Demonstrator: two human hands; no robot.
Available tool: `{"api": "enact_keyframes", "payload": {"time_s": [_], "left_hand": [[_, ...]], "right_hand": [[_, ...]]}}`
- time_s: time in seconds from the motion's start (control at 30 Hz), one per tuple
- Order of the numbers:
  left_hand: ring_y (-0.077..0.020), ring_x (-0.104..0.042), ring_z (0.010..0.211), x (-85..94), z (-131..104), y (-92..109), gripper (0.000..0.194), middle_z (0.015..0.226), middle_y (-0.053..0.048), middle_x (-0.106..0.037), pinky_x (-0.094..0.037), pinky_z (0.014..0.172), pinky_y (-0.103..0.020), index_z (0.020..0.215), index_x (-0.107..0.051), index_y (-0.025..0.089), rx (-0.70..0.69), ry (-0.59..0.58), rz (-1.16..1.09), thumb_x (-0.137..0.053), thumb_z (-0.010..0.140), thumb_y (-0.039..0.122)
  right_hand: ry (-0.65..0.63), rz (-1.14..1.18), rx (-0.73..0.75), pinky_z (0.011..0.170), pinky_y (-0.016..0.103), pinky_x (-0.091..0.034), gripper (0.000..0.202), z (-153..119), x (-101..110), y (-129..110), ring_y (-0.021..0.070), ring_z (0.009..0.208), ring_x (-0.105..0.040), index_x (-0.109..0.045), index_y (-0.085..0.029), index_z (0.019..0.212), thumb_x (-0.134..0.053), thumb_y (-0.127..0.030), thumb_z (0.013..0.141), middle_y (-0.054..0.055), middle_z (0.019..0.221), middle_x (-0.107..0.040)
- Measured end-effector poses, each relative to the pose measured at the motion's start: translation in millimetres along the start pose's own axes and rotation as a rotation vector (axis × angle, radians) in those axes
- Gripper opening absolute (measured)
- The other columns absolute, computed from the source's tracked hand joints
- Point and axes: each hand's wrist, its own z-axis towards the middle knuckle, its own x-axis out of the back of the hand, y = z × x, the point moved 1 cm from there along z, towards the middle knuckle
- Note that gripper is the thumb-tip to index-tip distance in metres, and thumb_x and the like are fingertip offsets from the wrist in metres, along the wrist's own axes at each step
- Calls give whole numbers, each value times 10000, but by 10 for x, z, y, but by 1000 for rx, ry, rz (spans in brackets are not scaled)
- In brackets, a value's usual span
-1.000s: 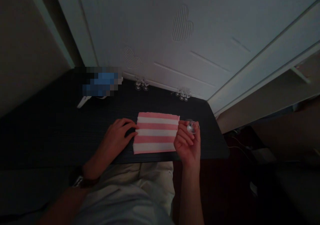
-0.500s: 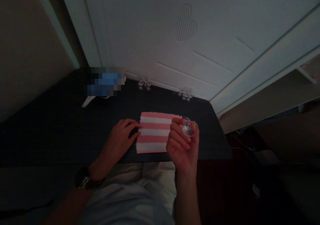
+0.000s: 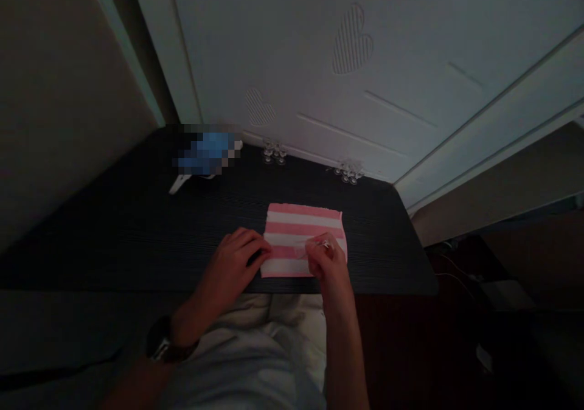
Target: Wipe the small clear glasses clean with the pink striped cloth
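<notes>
Right hand [image 3: 329, 261]: above the right half of the cloth, fingers closed in a pinch round a clear piece.
Clear piece [image 3: 300, 249]: see-through, partly hidden by the fingers; contact with the cloth below impossible to tell.
Striped cloth [image 3: 292, 229]: pink and white, spread flat near the front edge of the dark table [image 3: 387, 239].
Left hand [image 3: 235, 261]: at the left edge of the cloth, fingers bent, tips touching it; pinching or merely resting, cannot tell. Watch [image 3: 159, 340] on the wrist.
Just changed: right hand turned over and moved inward from the cloth's right side; left hand still at the left edge.
Meaning for the work: judged a shift to handling piece and cloth at one spot, left hand probably steadying.
Clear clusters: two, apart, by the white panel [image 3: 274, 45]; one left [image 3: 274, 152], one right [image 3: 349, 171].
Blue object [image 3: 207, 153]: back left on the table, blurred, identity unclear.
</notes>
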Motion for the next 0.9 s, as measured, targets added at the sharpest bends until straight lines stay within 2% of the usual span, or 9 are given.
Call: {"api": "enact_keyframes", "payload": {"time_s": [0.1,0.23,0.33,0.5,0.6,0.77,0.83,0.9], "left_hand": [[-211,-515,919,-3,-54,27,123,910,-31,-617,-416,820,-368,875,-632,213,23,-31,16,-525,856,272],[-214,-517,903,-17,-122,60,92,897,-30,-623,-424,795,-360,852,-637,219,55,-68,54,-551,834,249],[-220,-513,908,-26,-144,69,80,902,-38,-620,-428,793,-359,862,-635,210,78,-76,88,-571,815,219],[-225,-509,913,-17,-144,95,70,904,-43,-620,-429,808,-367,850,-634,193,96,-103,105,-577,810,196],[-219,-515,916,-7,-152,107,89,908,-36,-622,-431,807,-363,863,-638,207,96,-88,73,-556,830,206],[-210,-533,893,-16,-157,90,75,882,-30,-631,-437,809,-353,833,-648,213,122,-58,8,-574,819,216],[-213,-535,894,-16,-155,91,80,880,-30,-633,-439,806,-354,822,-653,213,126,-57,2,-574,816,211],[-214,-537,890,-6,-161,97,87,876,-31,-636,-442,804,-354,822,-659,210,130,-52,-7,-572,817,208]], "right_hand": [[38,-171,-73,388,156,-218,266,14,21,184,41,422,-307,-423,-205,703,-658,-327,679,-98,520,-387],[-27,-333,-116,362,155,-244,271,45,-7,360,49,384,-349,-400,-212,684,-638,-340,679,-104,466,-425],[-85,-428,-90,349,163,-267,222,54,-64,445,57,345,-367,-414,-214,702,-606,-323,716,-104,437,-450],[-62,-596,18,367,167,-306,192,24,-104,426,67,380,-412,-435,-213,718,-606,-300,731,-93,494,-474],[-26,-643,16,358,172,-310,196,12,141,330,76,391,-423,-440,-214,720,-603,-320,732,-85,508,-482],[218,-683,31,361,180,-318,218,-3,866,138,84,408,-428,-461,-206,734,-607,-368,737,-68,515,-492],[249,-703,42,365,181,-314,221,-19,977,88,83,403,-426,-460,-204,719,-612,-364,737,-67,500,-493],[234,-681,43,364,179,-312,213,-42,908,66,80,394,-425,-463,-204,716,-614,-352,736,-71,487,-490]]}}
